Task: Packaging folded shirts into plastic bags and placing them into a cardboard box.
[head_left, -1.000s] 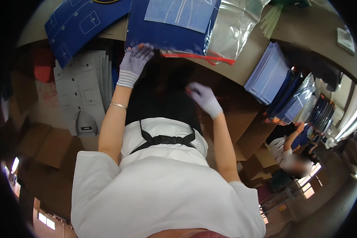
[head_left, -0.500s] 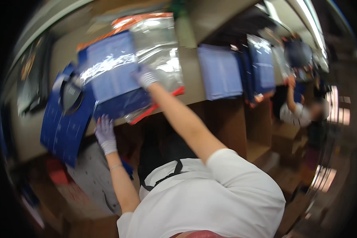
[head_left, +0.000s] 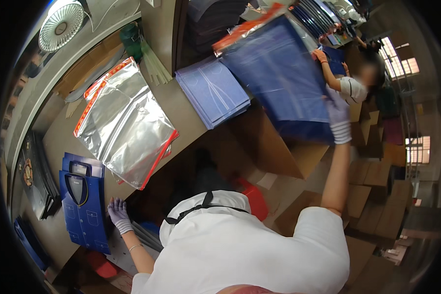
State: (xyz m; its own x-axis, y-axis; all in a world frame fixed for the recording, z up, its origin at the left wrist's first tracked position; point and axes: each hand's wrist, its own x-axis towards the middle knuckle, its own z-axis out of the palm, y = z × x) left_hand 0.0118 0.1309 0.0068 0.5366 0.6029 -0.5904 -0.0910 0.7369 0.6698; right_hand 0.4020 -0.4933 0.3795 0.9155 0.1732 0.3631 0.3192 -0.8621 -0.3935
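My right hand [head_left: 338, 117], in a pale glove with a striped cuff, is raised at the right and blurred by motion. It grips the near right edge of a blue packet [head_left: 279, 73] in a clear plastic sleeve with an orange-red strip. The packet hangs tilted over an open cardboard box. My left hand [head_left: 118, 214], gloved too, rests at the table's front edge with fingers spread, holding nothing. Beside it lie blue shirt-shaped paper bags [head_left: 85, 210] with dark collars. Several clear plastic sleeves [head_left: 127, 127] with red edges lie stacked on the table between my hands.
Light-blue folded sheets [head_left: 213, 93] form a pile at the table's front edge. The cardboard box [head_left: 289, 152] stands below. Dark packets [head_left: 36, 176] lie far left, near a white fan [head_left: 61, 27]. Another person [head_left: 353, 88] works at the right, with more cartons [head_left: 377, 196] nearby.
My right hand has carried the blue packet off the clear sleeves, rightward past the light-blue pile. My left hand remains by the table edge. The view has turned.
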